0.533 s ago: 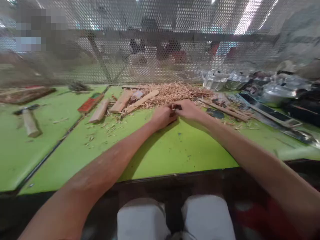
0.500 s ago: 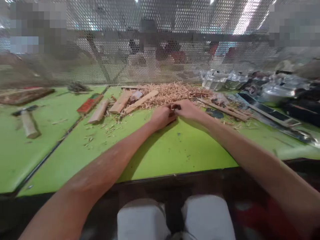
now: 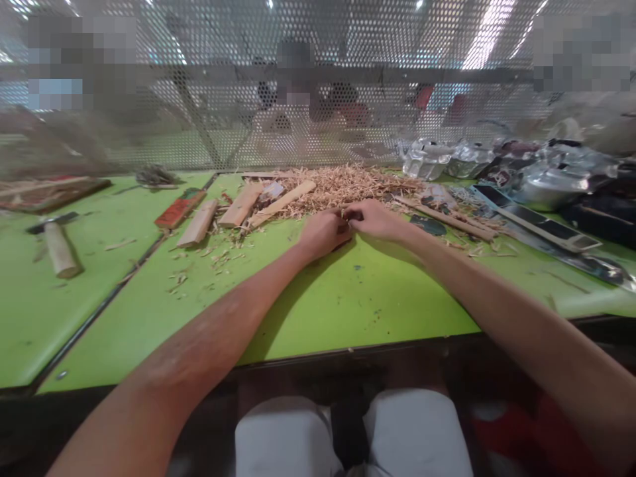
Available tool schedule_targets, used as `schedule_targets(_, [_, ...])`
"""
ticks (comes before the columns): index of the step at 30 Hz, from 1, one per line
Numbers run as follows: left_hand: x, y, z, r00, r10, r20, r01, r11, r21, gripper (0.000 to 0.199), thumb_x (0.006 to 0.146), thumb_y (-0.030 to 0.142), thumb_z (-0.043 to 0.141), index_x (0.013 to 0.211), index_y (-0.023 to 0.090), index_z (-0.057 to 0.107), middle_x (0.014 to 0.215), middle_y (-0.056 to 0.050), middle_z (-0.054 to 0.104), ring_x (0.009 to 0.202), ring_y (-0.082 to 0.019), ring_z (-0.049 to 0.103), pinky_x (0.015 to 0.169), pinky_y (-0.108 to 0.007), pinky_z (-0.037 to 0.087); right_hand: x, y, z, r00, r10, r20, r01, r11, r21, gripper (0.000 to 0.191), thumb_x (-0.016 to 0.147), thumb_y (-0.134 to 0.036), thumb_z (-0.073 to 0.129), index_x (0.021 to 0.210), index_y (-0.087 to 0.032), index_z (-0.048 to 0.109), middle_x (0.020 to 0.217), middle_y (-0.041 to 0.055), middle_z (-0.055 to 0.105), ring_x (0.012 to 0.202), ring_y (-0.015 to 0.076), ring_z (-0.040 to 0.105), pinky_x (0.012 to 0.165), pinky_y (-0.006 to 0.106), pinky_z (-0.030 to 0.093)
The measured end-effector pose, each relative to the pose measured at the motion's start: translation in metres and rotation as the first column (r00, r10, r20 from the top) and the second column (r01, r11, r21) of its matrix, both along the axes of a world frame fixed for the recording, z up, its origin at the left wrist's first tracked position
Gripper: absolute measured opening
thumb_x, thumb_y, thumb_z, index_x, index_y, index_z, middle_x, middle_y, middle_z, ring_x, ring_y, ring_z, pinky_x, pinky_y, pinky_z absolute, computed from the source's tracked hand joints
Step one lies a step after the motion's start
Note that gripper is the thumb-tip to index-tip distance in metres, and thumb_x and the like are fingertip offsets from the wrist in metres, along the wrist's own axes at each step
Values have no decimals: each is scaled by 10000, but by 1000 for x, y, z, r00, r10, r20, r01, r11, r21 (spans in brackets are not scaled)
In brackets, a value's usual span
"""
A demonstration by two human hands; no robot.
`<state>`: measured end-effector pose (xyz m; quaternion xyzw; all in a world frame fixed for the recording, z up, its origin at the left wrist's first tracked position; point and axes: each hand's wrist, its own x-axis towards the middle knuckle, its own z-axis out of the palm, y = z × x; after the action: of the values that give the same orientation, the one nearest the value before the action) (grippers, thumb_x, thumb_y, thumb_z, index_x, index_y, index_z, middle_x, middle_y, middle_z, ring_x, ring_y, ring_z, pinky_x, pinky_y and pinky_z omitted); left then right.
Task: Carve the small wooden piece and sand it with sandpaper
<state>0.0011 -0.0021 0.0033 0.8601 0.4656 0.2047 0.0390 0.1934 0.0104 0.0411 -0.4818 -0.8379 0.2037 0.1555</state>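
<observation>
My left hand [image 3: 324, 233] and my right hand [image 3: 371, 218] meet over the green table [image 3: 377, 285], just in front of a heap of wood shavings [image 3: 348, 182]. Fingers of both hands are curled in and pressed together around something too small to make out. Left of the hands lie a flat wooden strip [image 3: 284, 203] and two short wooden blocks [image 3: 242, 204]. On the right, a long thin stick [image 3: 447, 217] rests beside a dark flat piece [image 3: 428, 225].
An orange-red block [image 3: 177, 210] and a hammer [image 3: 60, 248] lie left. Clear plastic-like containers [image 3: 427, 159] and a long dark-topped tool [image 3: 536, 218] are at right. A perforated metal screen [image 3: 308, 119] stands behind, with people beyond.
Both hands stay together in nearly the same place, fingers still curled. The whole view has shifted very slightly.
</observation>
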Motion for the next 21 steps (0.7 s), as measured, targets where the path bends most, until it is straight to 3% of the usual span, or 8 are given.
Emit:
schedule_targets(6, [1,0,0,1000,-1,-9,1,1000,23,280,1108,307,685,1100,166,927,1281,-156,837,1023,-262,789,887,-348,584,-5,-6,9,997,-81,-18,82,996,19,319,1053,-49,599,1085,-145,901,1093,118,876,877,205,729,930,405,577])
schedule_targets(11, [1,1,1,1000,3,-14,-2,1000,13,277,1097,306,692,1008,168,915,1209,-147,833,980,-258,781,825,-343,566,-3,-10,14,999,-46,-19,45,998,-36,358,1020,-15,615,1132,-169,917,1125,118,883,897,211,743,959,419,582])
schedule_targets(16, [1,0,4,1000,-25,-19,25,1000,12,268,1096,260,677,1084,160,926,1275,-157,830,1030,-262,795,884,-344,586,-5,-8,11,995,-100,12,100,995,2,286,1073,-73,621,1121,-142,894,1127,137,871,880,212,728,926,408,576])
schedule_targets(21, [4,-2,3,1000,20,-17,-20,1000,2,274,1091,259,676,1076,133,919,1264,-171,839,1012,-272,804,876,-355,596,-2,-3,6,996,-38,75,33,997,68,280,1068,-111,619,1078,-166,894,1035,115,866,886,232,732,937,414,582])
